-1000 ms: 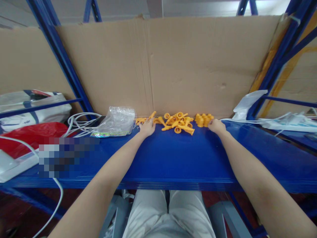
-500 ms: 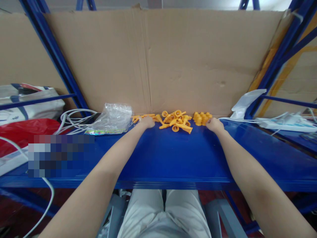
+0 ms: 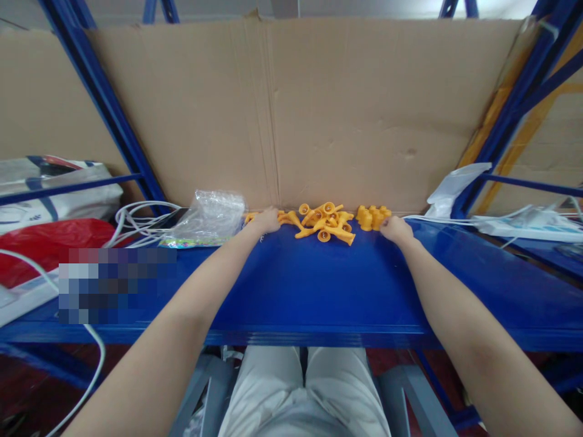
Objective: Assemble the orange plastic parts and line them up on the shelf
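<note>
My left hand (image 3: 272,221) is closed at the back of the blue shelf, over orange plastic pieces (image 3: 289,217); its fingertips are hidden. A short bit of metal chain (image 3: 262,238) shows below its wrist side. To its right lies a loose pile of orange plastic parts with round cups and flared stems (image 3: 328,221). My right hand (image 3: 395,229) is closed against the right side of a tight cluster of short orange knob-shaped pieces (image 3: 371,217). Whatever is between its fingers is hidden.
A cardboard sheet (image 3: 341,109) stands behind the blue shelf (image 3: 314,285). On the left are a clear plastic bag (image 3: 209,212), white cables (image 3: 141,221) and a red bag (image 3: 50,246). White plastic wrap (image 3: 455,188) and a white power strip (image 3: 523,226) are on the right.
My left hand has risen slightly, and the chain now shows below it instead of to its left. My right hand stays by the knob-shaped pieces.
</note>
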Available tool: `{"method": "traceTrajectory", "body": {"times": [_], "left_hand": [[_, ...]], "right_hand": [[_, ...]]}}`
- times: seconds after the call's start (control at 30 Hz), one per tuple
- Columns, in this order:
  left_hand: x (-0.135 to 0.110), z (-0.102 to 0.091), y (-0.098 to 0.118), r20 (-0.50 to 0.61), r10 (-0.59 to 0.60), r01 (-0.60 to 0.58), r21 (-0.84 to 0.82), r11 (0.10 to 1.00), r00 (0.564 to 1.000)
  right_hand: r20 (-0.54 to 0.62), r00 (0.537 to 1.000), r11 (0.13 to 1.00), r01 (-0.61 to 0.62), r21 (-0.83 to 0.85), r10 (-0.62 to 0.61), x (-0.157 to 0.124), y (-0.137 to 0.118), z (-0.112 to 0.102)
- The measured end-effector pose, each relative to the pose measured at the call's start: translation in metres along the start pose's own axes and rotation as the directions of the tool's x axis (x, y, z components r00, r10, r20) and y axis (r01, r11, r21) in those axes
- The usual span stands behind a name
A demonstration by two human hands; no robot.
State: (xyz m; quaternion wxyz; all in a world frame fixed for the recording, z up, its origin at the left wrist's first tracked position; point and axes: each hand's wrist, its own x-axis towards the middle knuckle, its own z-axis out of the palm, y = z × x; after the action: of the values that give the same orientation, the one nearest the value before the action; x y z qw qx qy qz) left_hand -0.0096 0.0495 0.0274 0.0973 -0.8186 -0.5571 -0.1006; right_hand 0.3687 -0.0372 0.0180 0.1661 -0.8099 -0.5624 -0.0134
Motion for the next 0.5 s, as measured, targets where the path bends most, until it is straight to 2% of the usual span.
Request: {"method": "traceTrajectory", "body": {"times": [0.07,0.17,0.23,0.3,0.5], "left_hand": [[-0.006,-0.006,0.005,-0.010,0.027,-0.026,0.081,0.996,1.000],[-0.014,-0.010,0.018,-0.018,0.253,-0.248,0.157,0.956,0.967],[-0.016,-0.009,0.027,0.015,0.354,-0.351,0.173,0.920,0.935],[-0.016,-0.005,0.035,0.023,0.378,-0.375,0.190,0.907,0.926],[-0.009,0.004,0.055,-0.058,0.324,-0.309,0.185,0.933,0.944]], "right_hand": [[0.013,1.000,1.000,0.001,0.009,-0.001,0.000,0.000,0.000],[0.007,1.000,1.000,0.003,0.023,-0.003,-0.001,0.000,-0.001],[0.000,1.000,1.000,0.001,0.025,-0.001,-0.001,0.000,-0.002],[-0.003,1.000,1.000,-0.008,0.023,0.008,-0.002,-0.001,-0.003],[-0.003,1.000,1.000,-0.026,0.012,0.026,-0.006,-0.004,-0.006]]}}
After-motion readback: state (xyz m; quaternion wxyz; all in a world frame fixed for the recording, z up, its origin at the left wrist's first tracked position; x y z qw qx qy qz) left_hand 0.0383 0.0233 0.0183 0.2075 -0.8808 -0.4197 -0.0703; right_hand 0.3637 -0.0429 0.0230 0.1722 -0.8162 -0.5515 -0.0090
